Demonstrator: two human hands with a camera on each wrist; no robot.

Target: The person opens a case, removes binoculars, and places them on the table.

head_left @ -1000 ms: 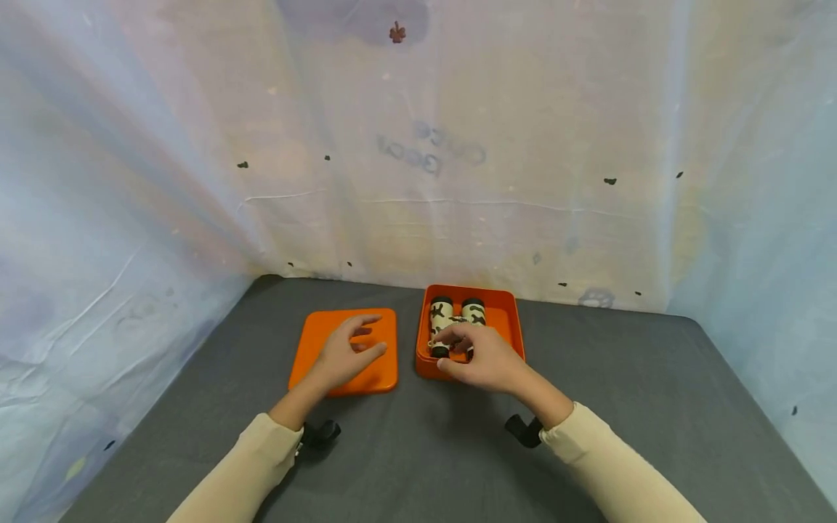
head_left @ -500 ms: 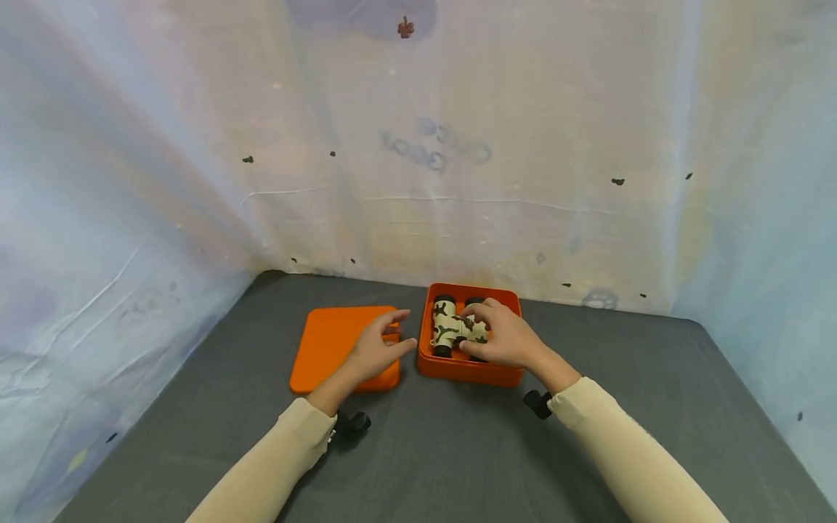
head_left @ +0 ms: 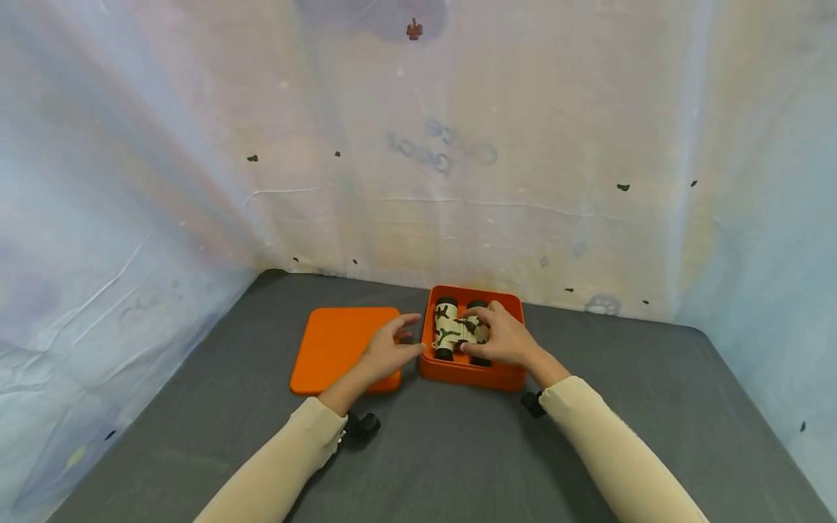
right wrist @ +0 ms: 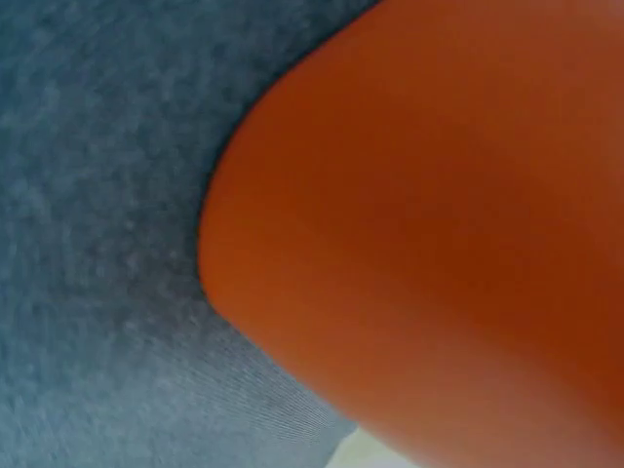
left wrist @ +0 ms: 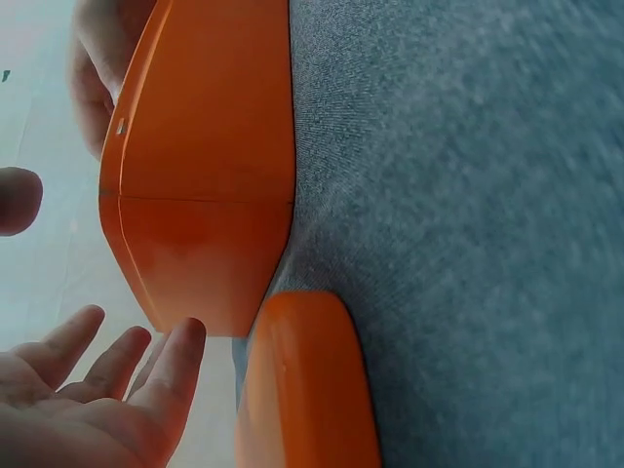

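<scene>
A pair of camouflage binoculars (head_left: 447,328) with black ends lies inside an orange box (head_left: 472,375). My right hand (head_left: 508,340) reaches over the box's front rim, fingers and thumb curled about the right barrel and the middle of the binoculars, part of which it hides. Palm facing the box, my left hand (head_left: 384,351) holds nothing; its spread fingertips are right at the left rim. The left wrist view shows these left fingers (left wrist: 180,366) beside the box corner. Only the box's outer wall (right wrist: 419,224) fills the right wrist view, with that hand out of sight.
An orange lid (head_left: 340,341) lies flat left of the box, partly under the left forearm. Both rest on a dark grey cloth-covered table (head_left: 451,457). A pale printed curtain (head_left: 418,232) hangs behind and along the sides. Black wrist cameras (head_left: 368,427) stick out below the sleeves.
My left hand has moved right, from over the lid to the box's left edge. My right hand has shifted right, from the left barrel to the binoculars' middle and right barrel.
</scene>
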